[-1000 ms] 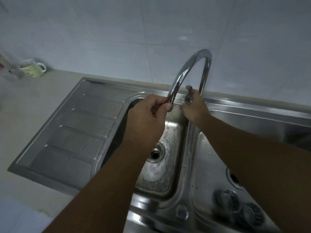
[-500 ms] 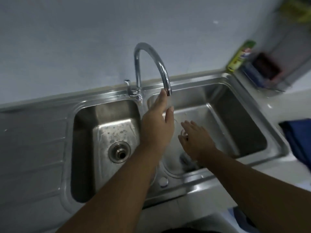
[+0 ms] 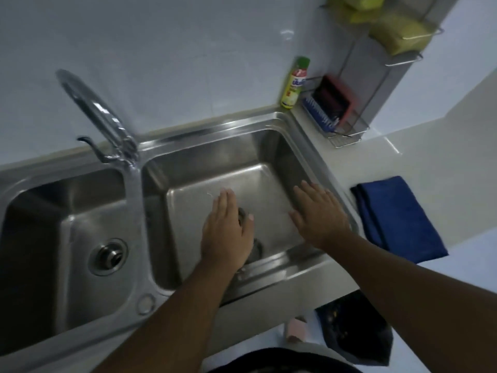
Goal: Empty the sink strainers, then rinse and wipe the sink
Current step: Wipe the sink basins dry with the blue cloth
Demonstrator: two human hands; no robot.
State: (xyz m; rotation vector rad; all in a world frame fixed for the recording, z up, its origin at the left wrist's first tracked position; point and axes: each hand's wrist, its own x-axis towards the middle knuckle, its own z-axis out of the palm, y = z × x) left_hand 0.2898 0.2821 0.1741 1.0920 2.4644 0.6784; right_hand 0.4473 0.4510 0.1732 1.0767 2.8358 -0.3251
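My left hand [image 3: 228,232] has dropped from the tap [image 3: 99,114] into the right basin of the sink [image 3: 242,146]. Both hands are now spread palms down, fingers straight, holding nothing. My right hand [image 3: 320,219] is near the basin's right wall. The left basin's strainer [image 3: 109,256] sits in its drain. A yellow bottle [image 3: 294,83], its label too blurred to read, stands on the worktop [image 3: 430,146] beside a wire rack [image 3: 347,125]. A folded blue cloth [image 3: 398,219] lies to the right of the sink.
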